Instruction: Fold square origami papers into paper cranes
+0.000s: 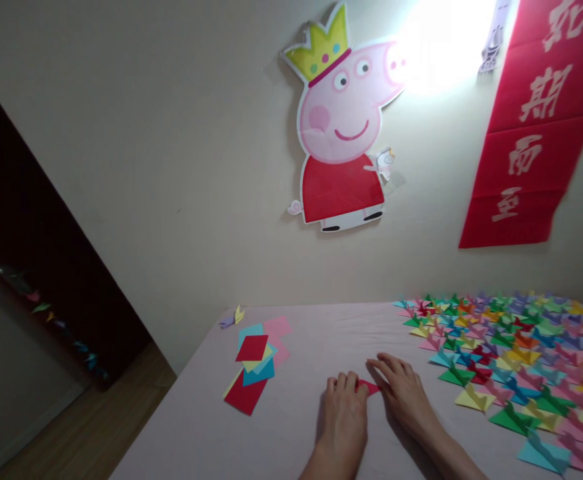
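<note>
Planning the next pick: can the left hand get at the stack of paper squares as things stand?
Probably yes. Only bare table lies between the left hand and the stack of paper squares; nothing blocks it. The hand rests on a small red paper.

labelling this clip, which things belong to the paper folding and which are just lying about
In hand: red paper, touched by the left hand and right hand; stack of paper squares to the left; folded paper birds to the right.
Lying about: pig cutout and red banner on the wall; two small folded pieces beyond the stack.
</note>
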`<state>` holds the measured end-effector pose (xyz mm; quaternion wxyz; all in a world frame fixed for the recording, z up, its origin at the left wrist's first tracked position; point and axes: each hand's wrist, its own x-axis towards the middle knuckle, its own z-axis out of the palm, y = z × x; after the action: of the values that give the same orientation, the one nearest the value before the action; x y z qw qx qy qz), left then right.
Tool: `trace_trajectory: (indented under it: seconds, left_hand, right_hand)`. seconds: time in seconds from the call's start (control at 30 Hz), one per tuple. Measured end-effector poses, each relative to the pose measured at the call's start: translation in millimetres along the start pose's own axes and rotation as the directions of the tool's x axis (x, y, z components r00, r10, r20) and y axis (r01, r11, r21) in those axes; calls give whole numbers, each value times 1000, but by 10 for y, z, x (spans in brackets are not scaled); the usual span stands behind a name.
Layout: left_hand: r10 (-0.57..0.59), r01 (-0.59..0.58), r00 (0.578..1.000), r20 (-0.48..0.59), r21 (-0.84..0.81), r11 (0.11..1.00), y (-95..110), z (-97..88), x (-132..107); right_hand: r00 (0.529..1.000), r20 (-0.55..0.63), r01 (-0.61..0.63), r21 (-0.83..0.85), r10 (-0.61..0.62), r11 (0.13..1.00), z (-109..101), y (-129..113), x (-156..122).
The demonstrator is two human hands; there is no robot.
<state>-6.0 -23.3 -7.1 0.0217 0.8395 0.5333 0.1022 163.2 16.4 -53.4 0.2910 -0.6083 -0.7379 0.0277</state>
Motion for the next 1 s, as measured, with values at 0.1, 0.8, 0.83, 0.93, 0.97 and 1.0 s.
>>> trace_trajectory:
  seconds: [0.1,0.8,0.83,0.93,0.97,1.0]
  left_hand:
    - [-31,26,997,-67,-77,997,-46,5,24]
    - [-67,40,990,-127,-204,978,-121,40,176]
    - [-76,47,990,-123,-222,974,-123,41,176]
    - [-104,67,986,-127,-264,962,-132,44,173]
    - [-110,70,985,-133,-274,959,-135,44,171]
    - [-116,72,983,-140,-285,956,-138,44,168]
  right_hand:
    - [998,13,63,182,-66,981,-95,11,25]
    - [976,181,73,258,-122,963,-244,-138,54]
    - [975,184,72,257,-122,964,-242,-139,55]
    - [974,192,71,254,-122,965,-234,-134,54]
    - [974,193,72,253,-123,965,-229,-130,53]
    - [974,190,72,253,-123,965,-225,-126,52]
